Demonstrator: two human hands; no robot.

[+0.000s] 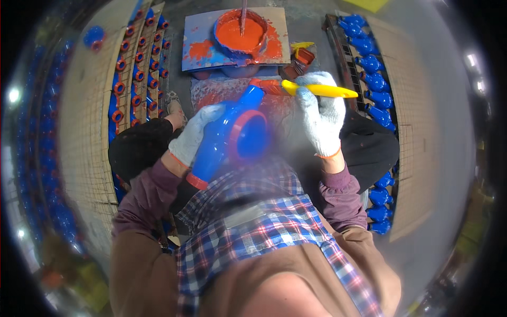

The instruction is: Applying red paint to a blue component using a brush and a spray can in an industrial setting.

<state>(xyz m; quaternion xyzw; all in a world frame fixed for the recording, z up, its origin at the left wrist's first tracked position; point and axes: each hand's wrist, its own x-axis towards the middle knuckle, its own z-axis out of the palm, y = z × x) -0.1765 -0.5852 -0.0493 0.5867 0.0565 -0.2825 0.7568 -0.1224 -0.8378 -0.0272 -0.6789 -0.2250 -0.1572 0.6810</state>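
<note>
My left hand (196, 133), in a white glove, is closed round the left side of a glossy blue pipe fitting (215, 138). The fitting is tilted, its wide round opening turned up and rimmed in red, and its lower end also has a red rim. A paintbrush (288, 87) with a yellow handle is pinched in my gloved right hand (325, 119). Its orange-red bristles touch the fitting's upper end. Beyond both hands stands a round tub (217, 43) of orange-red paint, with a stick (243, 18) standing in it.
The tub rests on a paint-splashed board (193, 33). To its right is a small red container (306, 57) with something yellow on it. Racks of blue fittings with red rims (119, 87) rise on my left; more blue fittings (376, 82) line a rack on my right.
</note>
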